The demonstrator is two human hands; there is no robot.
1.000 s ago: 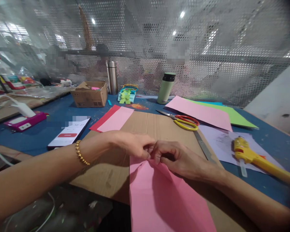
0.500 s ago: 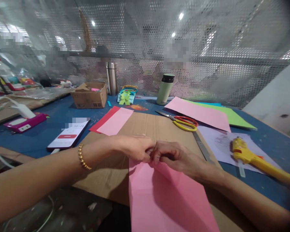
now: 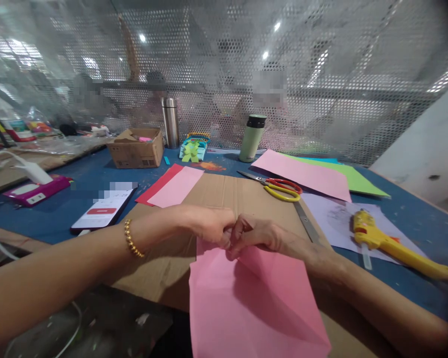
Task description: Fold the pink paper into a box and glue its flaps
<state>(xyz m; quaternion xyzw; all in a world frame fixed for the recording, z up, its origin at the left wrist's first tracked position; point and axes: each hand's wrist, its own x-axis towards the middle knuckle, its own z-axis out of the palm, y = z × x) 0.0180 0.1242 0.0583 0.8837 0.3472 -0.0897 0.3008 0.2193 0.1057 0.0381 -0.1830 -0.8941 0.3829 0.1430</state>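
A pink paper sheet [image 3: 246, 303] lies on a brown cardboard sheet [image 3: 231, 194] in front of me and reaches past the near table edge. My left hand [image 3: 209, 226] and my right hand [image 3: 259, 236] meet at the paper's far edge. Both are closed and pinch that edge, fingertips touching each other. The paper is creased and lifted a little under my right hand. A gold bead bracelet [image 3: 132, 238] circles my left wrist.
Red-and-yellow scissors [image 3: 280, 189] and a metal ruler [image 3: 306, 223] lie right of my hands; a yellow glue gun [image 3: 388, 243] on white paper further right. Pink and green sheets [image 3: 313, 174], a green bottle [image 3: 252, 138], steel flask [image 3: 170, 122], cardboard box [image 3: 136, 147], phone [image 3: 102, 211].
Both hands have drawn closer together and curled tighter on the paper's far edge. The sheet has shifted slightly left and its fold under my right hand has deepened.
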